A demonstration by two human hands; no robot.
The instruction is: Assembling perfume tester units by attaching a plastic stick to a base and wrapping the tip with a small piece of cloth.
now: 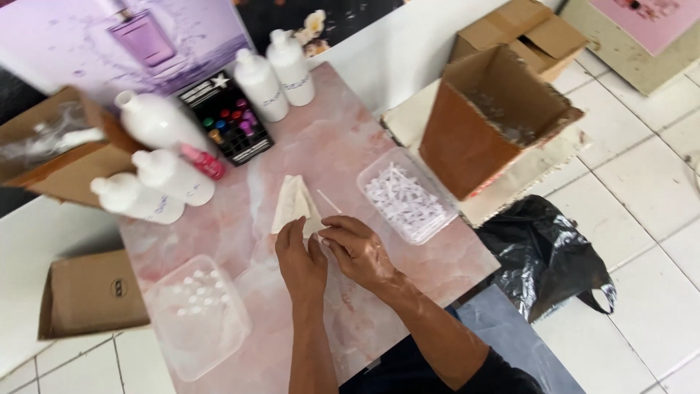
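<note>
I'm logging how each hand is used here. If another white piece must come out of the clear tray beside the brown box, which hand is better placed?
Probably the right hand: it lies on the same side as the clear tray of white pieces, with bare tabletop between. The left hand rests against the cream cloth and would have to cross over.

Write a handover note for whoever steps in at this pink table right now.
Left hand: fingers on the folded cream cloth.
Right hand: pinching a thin white stick beside the cloth.
Tub of white sprayer parts sits to the right, tub of small white caps to the left, white bottles at the back left.
Done: cannot tell; no bottle is in hand.
</note>
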